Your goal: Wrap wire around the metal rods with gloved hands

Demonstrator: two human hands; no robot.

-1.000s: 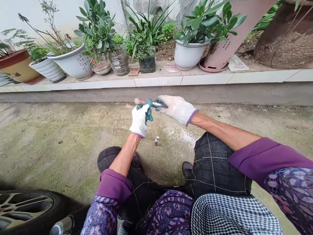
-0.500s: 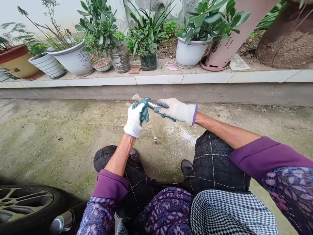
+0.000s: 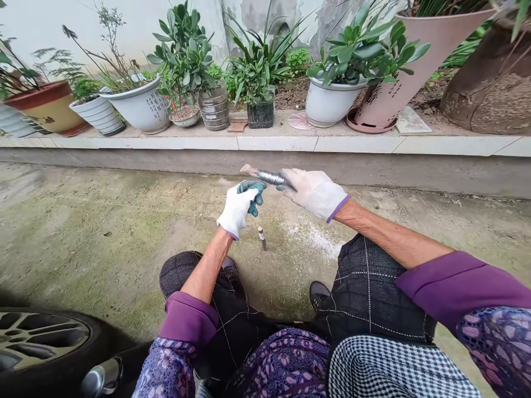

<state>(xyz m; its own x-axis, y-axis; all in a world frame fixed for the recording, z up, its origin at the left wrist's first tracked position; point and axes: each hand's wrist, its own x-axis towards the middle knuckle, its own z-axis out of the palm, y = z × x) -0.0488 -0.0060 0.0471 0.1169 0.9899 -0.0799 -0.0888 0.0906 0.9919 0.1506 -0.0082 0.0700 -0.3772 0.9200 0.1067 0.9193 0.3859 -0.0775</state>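
Observation:
My right hand (image 3: pixel 313 190), in a white work glove with a grey-green palm, grips a dark rod-like handle wound with silvery wire (image 3: pixel 270 177). Its pale brownish, rough end points left past the glove. My left hand (image 3: pixel 243 202), in a matching glove, is just below that end with its fingers curled in a pinch. Whatever lies between those fingertips is hidden. Below the hands, between my feet, is a small slim stick with a pale band (image 3: pixel 261 239); whether it hangs or stands I cannot tell.
White powder (image 3: pixel 317 240) is scattered on the concrete floor. Ahead runs a low tiled ledge (image 3: pixel 274 143) with several potted plants, including a white pot (image 3: pixel 332 105). A car wheel (image 3: pixel 41 337) and a metal cup (image 3: pixel 102 378) are at lower left. A checked cloth (image 3: pixel 398 365) covers my lap.
My left hand has come off the wire-wound handle and sits lower, leaving its pale end in plain view. My right hand keeps its hold. The small stick below has tilted.

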